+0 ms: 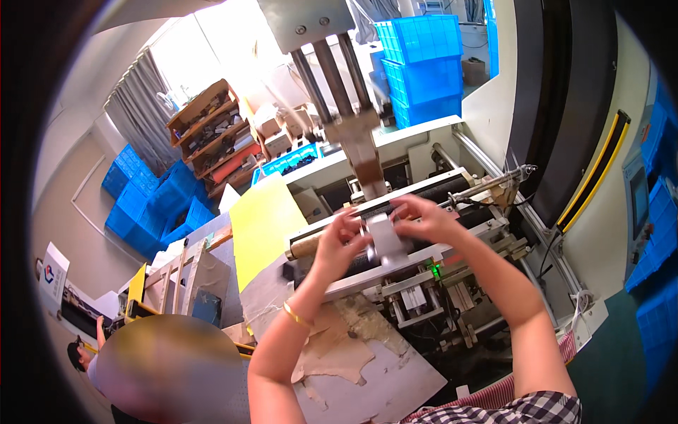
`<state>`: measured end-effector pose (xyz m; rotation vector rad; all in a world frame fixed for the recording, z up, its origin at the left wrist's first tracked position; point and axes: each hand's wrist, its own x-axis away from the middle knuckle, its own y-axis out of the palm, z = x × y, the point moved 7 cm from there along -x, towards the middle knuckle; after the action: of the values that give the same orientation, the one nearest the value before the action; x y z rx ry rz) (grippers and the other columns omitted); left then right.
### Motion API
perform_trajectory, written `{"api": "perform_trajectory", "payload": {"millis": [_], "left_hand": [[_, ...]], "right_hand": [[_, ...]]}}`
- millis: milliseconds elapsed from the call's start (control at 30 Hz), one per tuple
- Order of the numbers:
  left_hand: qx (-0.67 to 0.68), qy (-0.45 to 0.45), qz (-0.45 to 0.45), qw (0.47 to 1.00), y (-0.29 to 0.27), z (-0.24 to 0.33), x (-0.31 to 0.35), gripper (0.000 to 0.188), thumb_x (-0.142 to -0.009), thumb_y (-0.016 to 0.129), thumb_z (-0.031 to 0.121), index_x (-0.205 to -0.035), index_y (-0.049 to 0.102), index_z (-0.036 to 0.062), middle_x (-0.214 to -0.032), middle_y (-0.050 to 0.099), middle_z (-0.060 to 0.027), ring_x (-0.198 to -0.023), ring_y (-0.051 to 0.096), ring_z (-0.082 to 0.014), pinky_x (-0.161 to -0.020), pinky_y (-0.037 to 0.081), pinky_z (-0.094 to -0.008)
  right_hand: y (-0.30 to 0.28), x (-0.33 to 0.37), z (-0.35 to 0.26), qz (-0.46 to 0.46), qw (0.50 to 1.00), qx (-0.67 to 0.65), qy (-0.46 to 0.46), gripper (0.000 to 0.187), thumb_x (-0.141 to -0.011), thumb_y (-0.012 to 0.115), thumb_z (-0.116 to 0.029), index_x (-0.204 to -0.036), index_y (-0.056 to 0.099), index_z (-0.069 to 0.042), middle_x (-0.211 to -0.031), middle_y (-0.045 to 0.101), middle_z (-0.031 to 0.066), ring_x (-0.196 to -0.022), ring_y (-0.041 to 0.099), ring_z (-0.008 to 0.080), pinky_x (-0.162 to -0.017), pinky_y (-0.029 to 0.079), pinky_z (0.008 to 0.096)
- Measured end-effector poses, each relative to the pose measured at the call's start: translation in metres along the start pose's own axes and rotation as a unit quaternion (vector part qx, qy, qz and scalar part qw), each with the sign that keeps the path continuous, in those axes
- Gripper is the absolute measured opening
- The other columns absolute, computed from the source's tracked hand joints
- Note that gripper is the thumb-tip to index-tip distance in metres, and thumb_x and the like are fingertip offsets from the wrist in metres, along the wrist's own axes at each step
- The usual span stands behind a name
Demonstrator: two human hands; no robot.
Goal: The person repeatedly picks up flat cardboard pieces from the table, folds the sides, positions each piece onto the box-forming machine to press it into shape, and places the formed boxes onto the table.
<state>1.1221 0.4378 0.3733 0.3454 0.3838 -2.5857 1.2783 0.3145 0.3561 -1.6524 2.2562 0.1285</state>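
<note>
A small silver-grey, block-like piece [385, 234] is held between my two hands, over the machine's dark roller bed. At its left edge are the thumb and curved fingertips of my left hand [337, 246], with a yellow bangle [296, 314] on that wrist. My right hand [427, 220] has its thumb and fingers bent against the opposite edge. Motion blurs the piece and the fingertips, so its exact kind is unclear. Just beyond the hands, the machine's vertical press head [357, 145] comes down on metal rods, its lower end blurred.
A yellow sheet [265, 226] and torn brown paper [335, 346] lie on the worktable at left. Blue crates [424, 71] stand stacked behind the machine, and others [152, 201] at far left. A wooden shelf [212, 134] holds small parts. Another person [85, 357] is at lower left.
</note>
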Motion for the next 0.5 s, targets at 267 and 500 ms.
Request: {"api": "perform_trajectory", "payload": {"millis": [267,500], "left_hand": [[-0.288,0.181,0.016,0.94,-0.018,0.041,-0.084,0.08,-0.069,0.084,0.016,-0.138,0.044,0.0062,-0.102,0.069,-0.0088,-0.09,0.063,-0.0233,-0.084,0.05,-0.0353],[-0.243,0.21,0.09,0.943,-0.02,0.05,-0.016,0.084,-0.07,0.087,0.022,-0.14,0.041,0.0101,-0.129,0.055,-0.0113,-0.119,0.053,-0.0235,-0.094,0.048,-0.0379]], "right_hand": [[-0.032,-0.07,-0.043,0.004,0.984,0.171,-0.049,0.072,-0.078,0.079,-0.012,-0.14,0.045,-0.005,-0.108,0.068,0.0083,-0.097,0.062,0.0137,-0.088,0.049,0.0301],[-0.006,0.012,-0.082,0.295,0.936,-0.074,-0.175,0.035,-0.1,0.053,-0.024,-0.126,0.055,-0.001,-0.109,0.065,0.0097,-0.1,0.062,0.0154,-0.09,0.048,0.0296]]}}
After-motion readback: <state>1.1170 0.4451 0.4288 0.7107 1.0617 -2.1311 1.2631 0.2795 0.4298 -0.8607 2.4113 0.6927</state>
